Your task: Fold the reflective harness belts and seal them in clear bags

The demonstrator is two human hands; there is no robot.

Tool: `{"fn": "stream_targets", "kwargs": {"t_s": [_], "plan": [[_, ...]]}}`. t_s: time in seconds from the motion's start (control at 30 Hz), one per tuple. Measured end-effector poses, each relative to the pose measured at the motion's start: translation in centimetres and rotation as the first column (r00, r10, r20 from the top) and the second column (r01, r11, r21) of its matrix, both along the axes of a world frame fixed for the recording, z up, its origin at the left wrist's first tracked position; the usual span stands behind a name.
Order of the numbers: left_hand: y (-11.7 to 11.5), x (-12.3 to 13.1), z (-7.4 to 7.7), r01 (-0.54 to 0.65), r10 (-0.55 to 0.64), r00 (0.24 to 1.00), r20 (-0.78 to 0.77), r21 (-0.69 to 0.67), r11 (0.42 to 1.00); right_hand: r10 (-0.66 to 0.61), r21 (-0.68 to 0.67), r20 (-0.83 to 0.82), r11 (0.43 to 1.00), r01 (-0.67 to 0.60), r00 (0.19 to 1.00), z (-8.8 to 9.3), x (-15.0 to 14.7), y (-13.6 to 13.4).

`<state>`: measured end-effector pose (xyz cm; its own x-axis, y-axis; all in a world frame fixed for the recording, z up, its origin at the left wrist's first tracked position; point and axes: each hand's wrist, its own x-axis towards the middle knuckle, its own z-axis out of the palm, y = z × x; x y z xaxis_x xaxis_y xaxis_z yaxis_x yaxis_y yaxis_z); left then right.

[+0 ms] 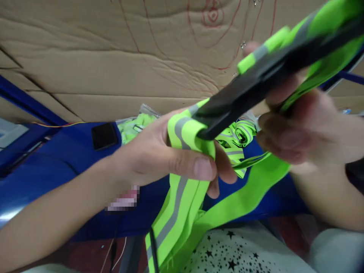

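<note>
My left hand (159,155) is closed on a neon-green reflective strap (179,201) with a grey stripe, its thumb pressed over a fold. A long black piece (244,91), possibly a buckle or plastic strip, runs through the fold and slants to the upper right; blur hides its exact kind. Behind and below it, my right hand (295,125) has its fingers curled round another part of the strap. From there the green band loops down across my lap and back to the left.
On the blue table (93,182) lie a black phone-like device (104,136), a clear bag of green straps (136,125) and rolled straps (241,132). Cardboard (99,72) with red drawn lines stands behind. A pixelated pink item (123,199) sits near the left forearm.
</note>
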<state>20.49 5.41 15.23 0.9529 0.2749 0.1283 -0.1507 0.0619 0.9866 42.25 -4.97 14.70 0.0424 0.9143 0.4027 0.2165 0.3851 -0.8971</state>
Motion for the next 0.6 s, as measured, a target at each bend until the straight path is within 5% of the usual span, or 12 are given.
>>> {"fn": "stream_targets", "kwargs": {"t_s": [0.13, 0.33, 0.47, 0.6], "plan": [[-0.3, 0.1, -4.5, -0.308, 0.316, 0.949, 0.014, -0.175, 0.935, 0.266, -0.188, -0.385, 0.915, -0.358, 0.884, -4.6, -1.2, 0.9], [0.1, 1.0, -10.0, -0.493, 0.485, 0.868, -0.104, -0.067, 0.867, 0.002, -0.34, -0.494, 0.92, -0.195, 0.869, -11.3, -2.2, 1.2], [0.1, 1.3, -10.9, -0.476, 0.47, 0.877, -0.101, -0.051, 0.878, -0.027, -0.304, -0.383, 0.947, -0.099, 0.923, -13.1, -3.1, 1.3], [-0.3, 1.3, -11.1, -0.512, 0.51, 0.859, -0.043, -0.035, 0.858, 0.08, -0.203, -0.12, 0.974, -0.104, 0.989, -13.7, -3.8, 1.4]]}}
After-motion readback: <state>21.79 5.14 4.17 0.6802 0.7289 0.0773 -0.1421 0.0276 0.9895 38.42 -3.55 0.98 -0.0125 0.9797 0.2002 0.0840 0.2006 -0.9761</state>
